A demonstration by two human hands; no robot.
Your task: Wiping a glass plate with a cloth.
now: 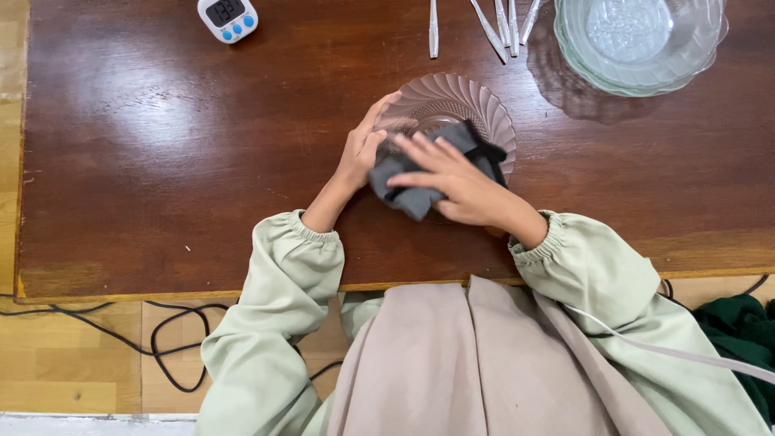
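Note:
A clear ribbed glass plate [464,97] lies on the dark wooden table [161,161], near its front edge. My left hand [363,149] grips the plate's left rim, fingers curled over the edge. My right hand [456,182] lies flat on a grey cloth [404,194] and presses it onto the plate. The cloth covers the near half of the plate and hangs a little over its front rim.
A stack of clear glass bowls [642,44] stands at the far right. Several metal utensils [500,24] lie at the far edge. A small white digital timer [228,18] sits at the far left. Black cables [161,339] run over the floor; a dark green cloth [739,331] lies right.

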